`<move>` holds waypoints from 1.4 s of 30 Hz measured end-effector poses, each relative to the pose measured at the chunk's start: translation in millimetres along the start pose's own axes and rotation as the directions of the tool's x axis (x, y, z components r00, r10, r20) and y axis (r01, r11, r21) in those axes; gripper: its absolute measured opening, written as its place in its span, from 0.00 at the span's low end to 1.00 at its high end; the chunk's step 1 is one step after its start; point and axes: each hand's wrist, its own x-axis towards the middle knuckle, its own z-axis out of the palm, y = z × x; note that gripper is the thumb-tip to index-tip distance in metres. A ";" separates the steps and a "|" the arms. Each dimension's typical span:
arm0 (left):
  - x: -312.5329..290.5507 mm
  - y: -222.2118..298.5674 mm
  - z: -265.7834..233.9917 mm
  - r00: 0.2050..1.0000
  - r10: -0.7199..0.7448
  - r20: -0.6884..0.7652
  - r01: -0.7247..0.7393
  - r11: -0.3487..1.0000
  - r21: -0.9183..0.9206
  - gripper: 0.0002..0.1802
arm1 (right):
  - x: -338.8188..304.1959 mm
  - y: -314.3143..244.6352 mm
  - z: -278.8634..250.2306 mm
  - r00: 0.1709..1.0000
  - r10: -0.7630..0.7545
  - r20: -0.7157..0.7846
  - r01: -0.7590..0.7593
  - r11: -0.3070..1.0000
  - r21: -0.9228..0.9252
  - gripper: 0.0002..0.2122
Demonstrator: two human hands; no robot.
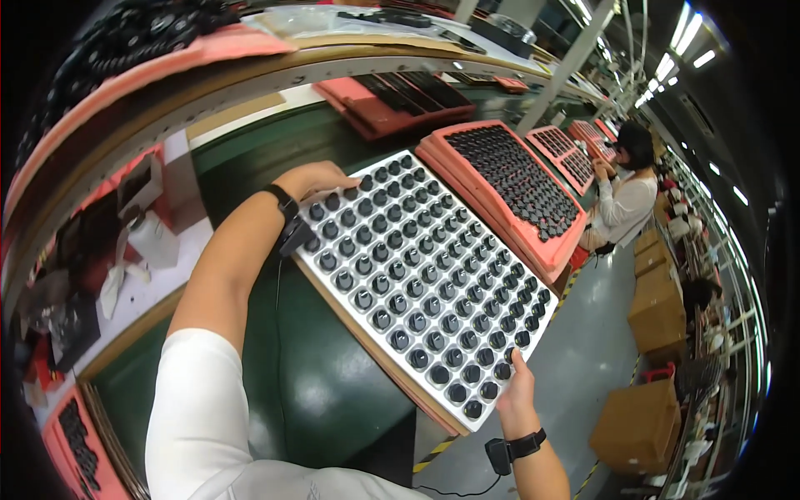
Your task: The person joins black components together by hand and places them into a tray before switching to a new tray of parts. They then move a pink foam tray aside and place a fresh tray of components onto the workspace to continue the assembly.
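A white moulded tray (387, 340) lies slantwise in front of me, its rows of pockets filled with small black knob-like parts (430, 272). Under its near-left side shows a brown board-like layer (421, 393). My left hand (321, 177) is on the tray's far-left corner, fingers curled at the rim and fingertips beside the outermost parts. At the near-right corner, my right hand (518, 387) grips the edge with the thumb on top. The fingers underneath are hidden. Each wrist wears a black band with a small device.
A stack of pink trays (500, 179) with black parts stands just beyond. Another pink tray (392, 100) lies behind on the green bench (333, 383). A shelf (275, 79) runs overhead. A person (625, 187) works at far right, near cardboard boxes (637, 429) on the floor.
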 end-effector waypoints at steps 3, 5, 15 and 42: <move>-6.9 -2.0 -8.5 0.998 -0.052 -0.046 0.052 0.999 -0.005 0.27 | 9.1 -2.8 4.0 0.999 0.023 0.044 -0.023 1.000 -0.006 0.18; -17.4 -4.8 -14.6 0.986 -0.165 -0.023 0.160 0.977 -0.143 0.28 | 13.2 -3.7 3.9 0.997 0.045 0.069 -0.044 0.999 -0.010 0.19; -65.7 -60.3 -8.6 0.987 -0.091 -0.135 0.072 0.988 -0.137 0.23 | 23.5 -12.7 6.1 0.982 0.142 0.126 -0.153 0.985 0.077 0.20; -32.6 -188.2 -44.8 0.857 0.028 -0.515 -0.360 0.747 -0.558 0.24 | -3.1 90.3 98.0 0.816 -0.568 -0.103 0.546 0.817 -0.184 0.22</move>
